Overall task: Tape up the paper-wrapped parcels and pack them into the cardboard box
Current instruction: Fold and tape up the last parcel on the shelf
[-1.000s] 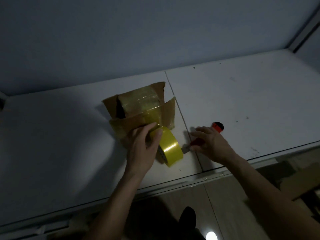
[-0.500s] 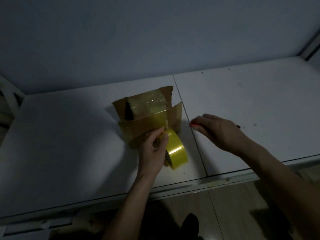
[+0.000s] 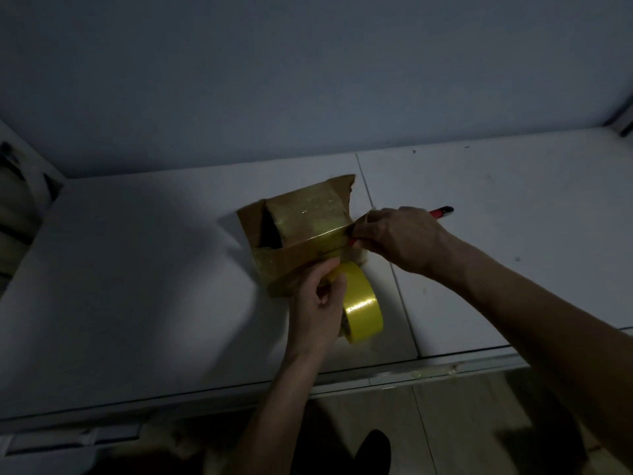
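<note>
Holding the tape roll (image 3: pixel 361 303) taut in your left hand (image 3: pixel 317 303), your right hand (image 3: pixel 399 238) grips the red cutter (image 3: pixel 442 211) beside the box (image 3: pixel 301 234) — likely to slice the strip.

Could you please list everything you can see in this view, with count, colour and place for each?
cardboard box: one, brown, partly taped over, on the table near the seam.
tape roll: one, yellow, standing on edge just in front of the cardboard box.
cutter: one, red with a dark tip, sticking out past the right hand.
table: two white tops, meeting at a seam right of the cardboard box.
wall: one, grey-blue, behind the table.
floor: brown tiles, below the table edge.
left hand: one, gripping the tape roll.
right hand: one, holding the cutter at the cardboard box's right edge.
</note>
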